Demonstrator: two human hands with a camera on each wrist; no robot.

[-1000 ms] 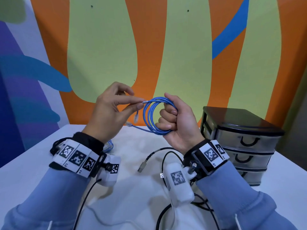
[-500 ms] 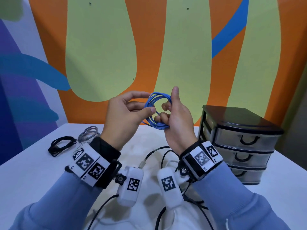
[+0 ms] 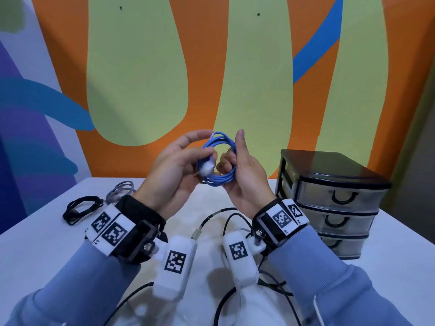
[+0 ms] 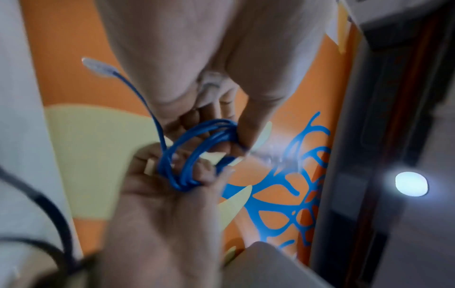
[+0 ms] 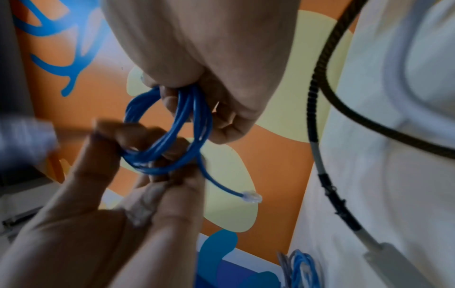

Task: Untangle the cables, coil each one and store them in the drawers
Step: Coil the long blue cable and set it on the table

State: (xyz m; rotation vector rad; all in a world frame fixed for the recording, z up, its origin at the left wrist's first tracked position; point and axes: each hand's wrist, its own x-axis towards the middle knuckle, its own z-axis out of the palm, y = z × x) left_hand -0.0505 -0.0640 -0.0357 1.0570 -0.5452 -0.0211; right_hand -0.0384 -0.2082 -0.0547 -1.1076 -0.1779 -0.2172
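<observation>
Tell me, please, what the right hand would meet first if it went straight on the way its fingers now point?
Probably the left hand. The right hand holds the blue coil, its curled fingers aimed left through the loop at the left fingers, which hold the coil's other side. Depth is unclear.

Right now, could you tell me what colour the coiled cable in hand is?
Blue cable; clearest in the right wrist view.

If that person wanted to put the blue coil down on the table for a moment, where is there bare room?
Bare tabletop shows on the near left, in front of the coiled black cable and grey cable. Another bare strip lies right of the drawer unit. The middle, under the hands holding the blue cable, is crowded with loose black cable.
</observation>
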